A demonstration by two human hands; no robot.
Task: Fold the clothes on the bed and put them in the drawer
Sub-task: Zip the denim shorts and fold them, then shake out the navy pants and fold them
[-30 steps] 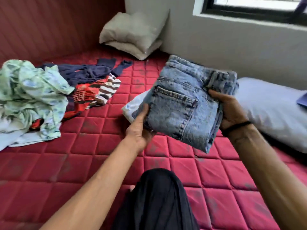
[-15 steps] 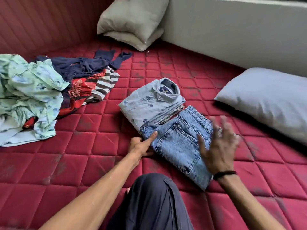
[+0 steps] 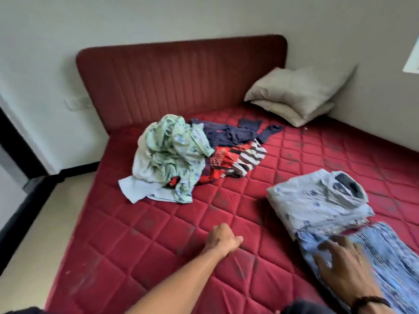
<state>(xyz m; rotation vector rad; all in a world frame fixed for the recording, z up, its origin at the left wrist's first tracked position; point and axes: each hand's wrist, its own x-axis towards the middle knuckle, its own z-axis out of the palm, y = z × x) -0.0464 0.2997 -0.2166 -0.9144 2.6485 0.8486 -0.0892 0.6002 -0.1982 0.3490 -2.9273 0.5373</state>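
- Head view: the folded, pale blue denim jeans [image 3: 371, 252] lie on the red quilted mattress [image 3: 158, 234], long axis running from the folded pale printed shirt [image 3: 317, 200] toward the lower right, where the frame cuts them off.
- The right hand [image 3: 342, 264] rests on them, fingers spread, blurred.
- The left hand [image 3: 223, 240] presses the mattress, fingers curled, holding nothing.
- An unfolded heap of mixed clothes [image 3: 181, 155] lies near the headboard.

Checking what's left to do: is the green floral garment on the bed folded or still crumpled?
Crumpled. The green floral garment lies bunched in a heap on the other unfolded clothes, unlike the flat folded light shirt.
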